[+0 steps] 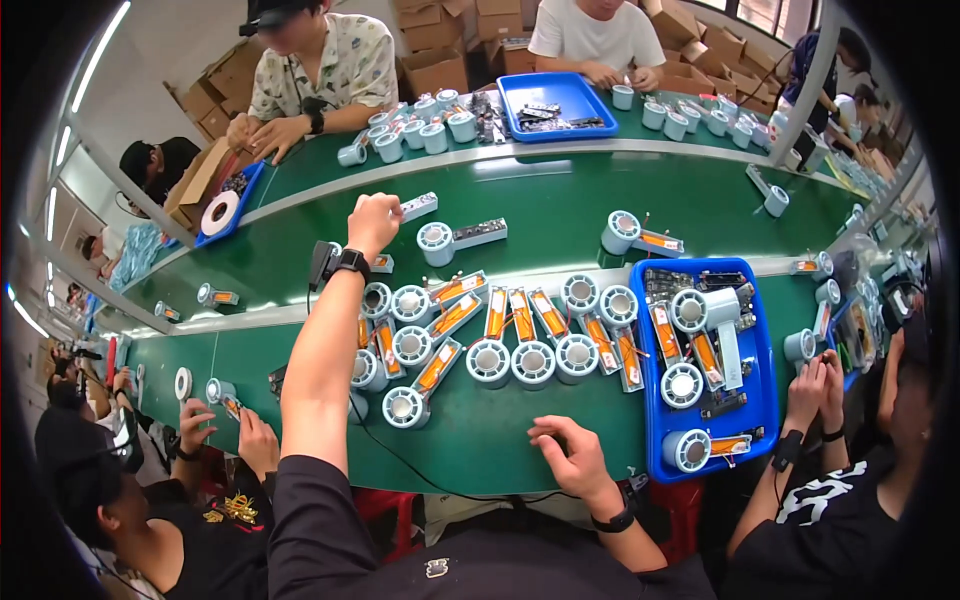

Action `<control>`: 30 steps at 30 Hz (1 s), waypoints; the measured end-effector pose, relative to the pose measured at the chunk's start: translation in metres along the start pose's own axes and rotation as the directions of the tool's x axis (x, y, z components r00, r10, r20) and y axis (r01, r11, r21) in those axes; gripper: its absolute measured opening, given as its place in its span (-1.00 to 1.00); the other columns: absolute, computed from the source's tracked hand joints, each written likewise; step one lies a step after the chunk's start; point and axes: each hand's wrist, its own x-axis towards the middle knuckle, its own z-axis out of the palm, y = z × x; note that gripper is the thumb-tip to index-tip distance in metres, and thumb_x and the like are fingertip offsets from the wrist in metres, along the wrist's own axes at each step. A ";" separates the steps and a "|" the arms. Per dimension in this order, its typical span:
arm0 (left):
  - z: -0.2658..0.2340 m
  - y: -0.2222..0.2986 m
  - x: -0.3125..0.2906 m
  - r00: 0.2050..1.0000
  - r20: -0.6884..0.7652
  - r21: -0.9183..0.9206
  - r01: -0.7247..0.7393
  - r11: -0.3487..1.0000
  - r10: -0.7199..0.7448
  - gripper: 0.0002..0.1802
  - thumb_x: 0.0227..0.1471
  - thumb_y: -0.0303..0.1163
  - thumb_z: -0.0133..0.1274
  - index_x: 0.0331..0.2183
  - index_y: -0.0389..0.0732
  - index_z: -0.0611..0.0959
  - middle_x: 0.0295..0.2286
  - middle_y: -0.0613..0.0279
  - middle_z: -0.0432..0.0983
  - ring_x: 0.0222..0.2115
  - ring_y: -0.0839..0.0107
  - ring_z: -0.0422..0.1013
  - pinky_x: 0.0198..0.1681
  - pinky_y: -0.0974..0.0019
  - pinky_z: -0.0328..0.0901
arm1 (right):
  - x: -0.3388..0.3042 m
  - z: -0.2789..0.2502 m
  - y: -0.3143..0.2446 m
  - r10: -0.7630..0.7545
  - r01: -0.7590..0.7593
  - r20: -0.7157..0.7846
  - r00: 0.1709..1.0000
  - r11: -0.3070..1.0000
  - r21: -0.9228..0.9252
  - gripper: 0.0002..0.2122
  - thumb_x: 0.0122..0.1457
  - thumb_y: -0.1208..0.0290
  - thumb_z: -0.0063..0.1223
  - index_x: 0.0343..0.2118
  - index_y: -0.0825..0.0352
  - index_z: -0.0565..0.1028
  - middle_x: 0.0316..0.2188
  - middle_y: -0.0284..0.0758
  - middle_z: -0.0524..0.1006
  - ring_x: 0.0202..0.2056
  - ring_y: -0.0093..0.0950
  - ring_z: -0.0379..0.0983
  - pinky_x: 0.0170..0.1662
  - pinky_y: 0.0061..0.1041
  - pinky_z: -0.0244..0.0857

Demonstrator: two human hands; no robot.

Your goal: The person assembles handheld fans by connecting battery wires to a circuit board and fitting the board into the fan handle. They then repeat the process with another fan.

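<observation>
Stretched far over the green belt, my left hand (373, 222) is closed at the end of a pale blue handheld fan; its handle (418, 206) sticks out to the right, and the hand hides the fan's head. My right hand (575, 460) hovers by the near table edge, fingers loosely curled and apart, holding nothing. Between my arms lie several open fan bodies with round grilles, such as this fan (533, 363), their handles showing orange batteries and wires. To the right of them, a blue tray (655, 440) holds more fans and dark circuit boards.
Another fan with a circuit board (478, 234) and one with a battery (622, 232) lie on the belt. Across it, two people work beside a second blue tray (600, 125). Co-workers sit close on both sides. A black cable (400, 452) runs from my left wrist toward my right.
</observation>
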 end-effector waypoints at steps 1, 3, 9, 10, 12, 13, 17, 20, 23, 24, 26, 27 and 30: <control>0.007 -0.002 0.003 1.000 0.000 -0.003 0.001 1.000 -0.001 -0.88 -0.06 -0.44 0.20 -0.41 0.00 0.77 -0.24 0.28 0.67 -0.10 0.11 0.51 -0.13 0.12 0.47 | -0.003 0.001 -0.001 0.011 -0.011 0.017 1.000 1.000 0.015 -0.77 0.28 0.63 0.02 -0.02 0.48 0.50 -0.24 -0.17 0.66 -0.26 -0.46 0.62 -0.18 -0.52 0.50; 0.011 -0.014 0.013 0.987 0.154 -0.104 -0.022 0.994 0.038 -0.86 -0.05 -0.43 0.21 -0.38 -0.01 0.78 -0.21 0.22 0.67 -0.07 0.09 0.50 -0.09 0.09 0.46 | -0.005 -0.001 -0.003 0.014 -0.014 0.018 1.000 1.000 0.002 -0.78 0.27 0.63 0.02 -0.03 0.48 0.50 -0.26 -0.18 0.66 -0.27 -0.47 0.62 -0.19 -0.53 0.50; -0.043 -0.026 0.011 0.940 0.300 -0.252 -0.089 0.964 0.165 -0.65 -0.12 -0.56 0.19 -0.20 -0.09 0.78 0.05 0.02 0.54 0.07 0.05 0.43 0.07 0.08 0.41 | -0.005 -0.002 -0.001 0.043 -0.044 -0.011 0.999 0.999 -0.018 -0.81 0.25 0.66 0.02 -0.09 0.48 0.53 -0.32 -0.20 0.65 -0.34 -0.53 0.60 -0.24 -0.57 0.49; -0.050 -0.028 0.000 0.920 0.380 -0.149 -0.035 0.988 0.090 -0.60 -0.13 -0.57 0.21 -0.16 -0.09 0.76 0.08 0.02 0.50 0.11 0.04 0.39 0.10 0.09 0.39 | -0.004 -0.001 -0.001 0.045 -0.045 -0.003 0.999 0.999 -0.014 -0.81 0.25 0.66 0.02 -0.09 0.48 0.53 -0.32 -0.20 0.65 -0.34 -0.53 0.60 -0.24 -0.57 0.49; -0.059 -0.030 -0.023 0.857 0.510 0.064 0.045 0.997 -0.072 -0.50 -0.16 -0.60 0.25 -0.08 -0.10 0.72 0.14 0.02 0.43 0.18 0.02 0.32 0.17 0.13 0.34 | -0.003 -0.001 -0.001 0.037 -0.037 0.009 0.999 0.999 -0.031 -0.81 0.25 0.67 0.02 -0.10 0.48 0.53 -0.34 -0.22 0.65 -0.36 -0.54 0.59 -0.25 -0.58 0.48; -0.058 -0.031 -0.034 0.858 0.508 0.066 0.046 0.997 -0.074 -0.50 -0.16 -0.60 0.25 -0.08 -0.10 0.72 0.14 0.02 0.43 0.18 0.02 0.32 0.17 0.13 0.34 | -0.003 -0.002 -0.001 0.031 -0.030 0.013 0.999 0.999 -0.041 -0.82 0.24 0.67 0.02 -0.10 0.48 0.54 -0.35 -0.23 0.65 -0.36 -0.55 0.59 -0.26 -0.58 0.48; -0.043 -0.041 -0.058 0.934 0.354 0.039 -0.073 0.997 0.055 -0.40 -0.24 -0.62 0.34 -0.05 -0.08 0.68 0.11 0.10 0.44 0.20 0.00 0.28 0.17 0.15 0.33 | -0.004 -0.004 0.000 0.013 -0.012 0.015 1.000 0.999 -0.052 -0.83 0.25 0.66 0.03 -0.12 0.49 0.54 -0.37 -0.23 0.65 -0.37 -0.55 0.58 -0.27 -0.58 0.47; -0.038 -0.056 -0.057 0.963 0.258 -0.006 -0.075 0.997 0.074 -0.46 -0.30 -0.57 0.40 -0.14 -0.12 0.70 -0.02 0.09 0.49 0.09 0.04 0.36 0.09 0.11 0.37 | -0.004 -0.001 -0.001 0.007 -0.007 0.024 1.000 1.000 -0.029 -0.83 0.25 0.65 0.04 -0.12 0.47 0.55 -0.37 -0.23 0.65 -0.37 -0.55 0.58 -0.28 -0.57 0.47; -0.078 -0.041 -0.042 0.980 0.072 -0.146 -0.176 0.973 0.188 -0.57 -0.30 -0.62 0.36 -0.25 -0.19 0.69 -0.11 0.07 0.50 -0.03 0.04 0.40 -0.04 0.09 0.40 | -0.001 0.000 -0.007 0.020 -0.018 0.012 1.000 0.996 -0.086 -0.83 0.25 0.64 0.05 -0.12 0.45 0.55 -0.36 -0.24 0.65 -0.38 -0.55 0.58 -0.28 -0.57 0.47; -0.103 -0.021 -0.045 0.971 0.002 -0.218 -0.232 0.948 0.238 -0.59 -0.30 -0.65 0.33 -0.27 -0.21 0.69 -0.14 0.05 0.51 -0.05 0.00 0.41 -0.09 0.06 0.42 | 0.000 0.001 -0.011 0.010 -0.005 0.040 0.999 0.992 -0.127 -0.83 0.26 0.64 0.05 -0.12 0.43 0.56 -0.36 -0.24 0.65 -0.38 -0.54 0.58 -0.28 -0.57 0.46; -0.142 0.054 -0.070 0.884 0.016 -0.368 -0.430 0.825 0.468 -0.57 -0.35 -0.73 0.28 -0.29 -0.22 0.68 -0.16 0.08 0.51 -0.07 0.01 0.41 -0.06 0.10 0.41 | 0.000 -0.001 -0.008 0.016 -0.013 0.016 1.000 0.985 -0.170 -0.83 0.25 0.64 0.07 -0.12 0.41 0.56 -0.35 -0.23 0.65 -0.36 -0.50 0.59 -0.27 -0.53 0.46; -0.161 0.079 -0.093 0.819 0.043 -0.401 -0.511 0.761 0.572 -0.59 -0.33 -0.71 0.26 -0.30 -0.20 0.68 -0.16 0.10 0.50 -0.08 0.02 0.41 -0.04 0.11 0.40 | -0.002 0.000 -0.011 -0.011 0.022 0.069 0.998 0.987 -0.157 -0.83 0.24 0.63 0.10 -0.12 0.39 0.57 -0.33 -0.22 0.65 -0.35 -0.45 0.60 -0.25 -0.49 0.47; -0.166 0.141 -0.167 0.614 0.195 -0.467 -0.628 0.623 0.765 -0.70 -0.24 -0.61 0.21 -0.32 -0.14 0.70 -0.17 0.14 0.49 -0.01 0.09 0.37 0.08 0.08 0.34 | -0.011 -0.002 -0.048 -0.128 0.186 0.238 0.963 0.953 -0.238 -0.83 0.21 0.60 0.16 -0.14 0.38 0.59 -0.31 -0.21 0.65 -0.31 -0.33 0.60 -0.21 -0.39 0.46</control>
